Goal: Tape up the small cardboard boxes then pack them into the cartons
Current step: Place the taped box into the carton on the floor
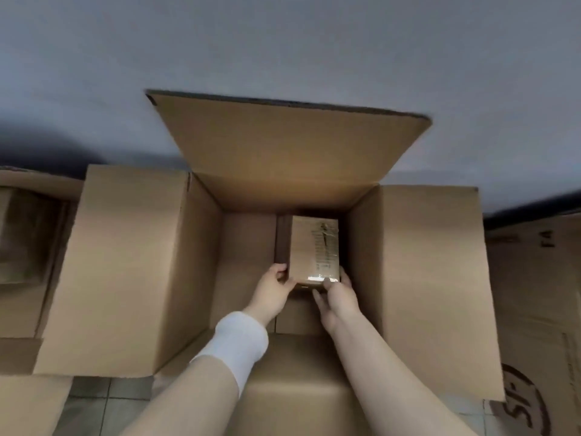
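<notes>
— Head view first: why do the carton (125, 262) flaps lie splayed outward?
— Probably to keep the mouth free for both forearms reaching down inside.
— And the small taped box (314, 247)?
— Low inside the carton, close to its right wall, seemingly being set in place. The left hand (273, 291) and right hand (338, 294) clasp its near end from opposite sides, fingers curled round the edges.

Carton (201, 262) open from above, four flaps spread clear of the mouth. Inside, small box (314, 247) fills the far right, close to the right wall. Left hand (273, 287) and right hand (338, 297) grip its near end. Bare floor strip along its left side. Second carton (28, 240) flanks left, printed carton (534, 294) right.
</notes>
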Tool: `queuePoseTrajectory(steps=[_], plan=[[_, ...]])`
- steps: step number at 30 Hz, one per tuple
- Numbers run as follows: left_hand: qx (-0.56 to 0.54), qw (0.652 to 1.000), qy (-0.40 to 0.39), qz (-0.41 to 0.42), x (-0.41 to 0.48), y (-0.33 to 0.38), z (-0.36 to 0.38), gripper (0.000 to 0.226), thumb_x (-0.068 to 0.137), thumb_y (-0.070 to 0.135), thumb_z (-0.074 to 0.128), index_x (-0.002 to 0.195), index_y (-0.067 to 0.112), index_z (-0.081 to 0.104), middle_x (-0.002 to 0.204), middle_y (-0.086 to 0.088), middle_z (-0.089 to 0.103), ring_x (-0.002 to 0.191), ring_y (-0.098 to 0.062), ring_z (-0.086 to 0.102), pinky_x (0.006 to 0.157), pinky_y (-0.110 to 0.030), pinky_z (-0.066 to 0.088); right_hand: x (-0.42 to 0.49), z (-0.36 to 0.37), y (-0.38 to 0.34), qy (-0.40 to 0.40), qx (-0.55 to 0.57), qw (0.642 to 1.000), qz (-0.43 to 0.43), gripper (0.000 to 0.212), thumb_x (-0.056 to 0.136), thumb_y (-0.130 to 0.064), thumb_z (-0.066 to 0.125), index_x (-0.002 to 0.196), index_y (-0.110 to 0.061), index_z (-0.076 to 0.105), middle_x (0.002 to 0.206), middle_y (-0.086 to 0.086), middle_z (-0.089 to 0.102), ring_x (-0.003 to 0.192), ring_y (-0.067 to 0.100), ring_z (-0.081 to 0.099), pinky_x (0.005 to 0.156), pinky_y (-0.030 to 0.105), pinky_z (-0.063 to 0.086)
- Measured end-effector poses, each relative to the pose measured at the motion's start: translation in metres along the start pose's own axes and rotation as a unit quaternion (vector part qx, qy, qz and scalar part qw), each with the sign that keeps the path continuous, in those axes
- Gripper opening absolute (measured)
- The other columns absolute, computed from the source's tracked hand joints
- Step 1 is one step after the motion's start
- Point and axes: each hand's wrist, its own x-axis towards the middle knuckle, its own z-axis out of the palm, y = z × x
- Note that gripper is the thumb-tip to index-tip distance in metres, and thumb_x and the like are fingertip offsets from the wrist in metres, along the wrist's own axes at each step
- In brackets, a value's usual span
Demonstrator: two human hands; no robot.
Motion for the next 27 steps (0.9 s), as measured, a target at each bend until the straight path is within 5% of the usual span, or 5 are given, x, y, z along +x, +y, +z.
queuePoseTrajectory(steps=[6, 10, 16, 20, 27], plan=[[-0.037, 0.999, -0.014, -0.015, 0.034, -0.002, 0.010, 0.048, 0.092, 0.000, 0.052, 0.137, 0.000, 0.035, 0.140, -0.018, 0.042, 0.130, -0.025, 0.042, 0.101, -0.023, 0.034, 0.037, 0.017, 0.008, 0.090, 0.042, 0.995, -0.005, 0.053, 0.095, 0.002, 0.044, 0.145, -0.011, 0.032, 0.139, 0.014, 0.046, 0.124, 0.027, 0.048, 0.105, 0.035, 0.039], [-0.054, 0.998, -0.024, -0.009, 0.045, -0.002, 0.014, 0.050, 0.091, 0.003, 0.054, 0.137, 0.005, 0.035, 0.142, -0.014, 0.041, 0.131, -0.021, 0.041, 0.095, -0.015, 0.033, 0.041, 0.025, 0.006, 0.124, 0.090, 0.987, 0.038, 0.039, 0.096, -0.015, 0.051, 0.129, 0.005, 0.045, 0.127, 0.019, 0.053, 0.099, 0.022, 0.054, 0.083, 0.024, 0.042], [-0.051, 0.998, -0.014, -0.031, 0.025, 0.008, 0.021, 0.058, 0.091, 0.019, 0.058, 0.141, 0.007, 0.030, 0.146, -0.014, 0.036, 0.135, -0.023, 0.036, 0.107, -0.028, 0.030, 0.022, 0.015, -0.004, 0.094, 0.077, 0.989, 0.080, 0.055, 0.094, -0.036, 0.052, 0.135, -0.001, 0.040, 0.141, 0.016, 0.042, 0.127, 0.030, 0.044, 0.102, 0.039, 0.043], [-0.068, 0.996, 0.034, -0.041, -0.042, 0.033, 0.003, 0.044, 0.095, 0.025, 0.050, 0.134, 0.007, 0.042, 0.136, -0.010, 0.049, 0.125, -0.021, 0.046, 0.103, -0.025, 0.034, -0.047, 0.007, -0.015, 0.060, 0.000, 0.997, 0.044, 0.067, 0.092, -0.044, 0.052, 0.142, -0.004, 0.033, 0.145, 0.012, 0.039, 0.130, 0.027, 0.041, 0.106, 0.039, 0.040], [-0.142, 0.982, 0.092, -0.086, -0.259, 0.088, -0.070, 0.032, 0.098, 0.013, 0.043, 0.128, 0.001, 0.047, 0.123, -0.015, 0.054, 0.111, -0.025, 0.055, 0.103, -0.039, 0.041, -0.268, -0.008, -0.033, -0.015, -0.097, 0.995, 0.012, 0.063, 0.094, -0.040, 0.051, 0.145, -0.009, 0.031, 0.147, 0.008, 0.039, 0.126, 0.025, 0.047, 0.103, 0.034, 0.041]])
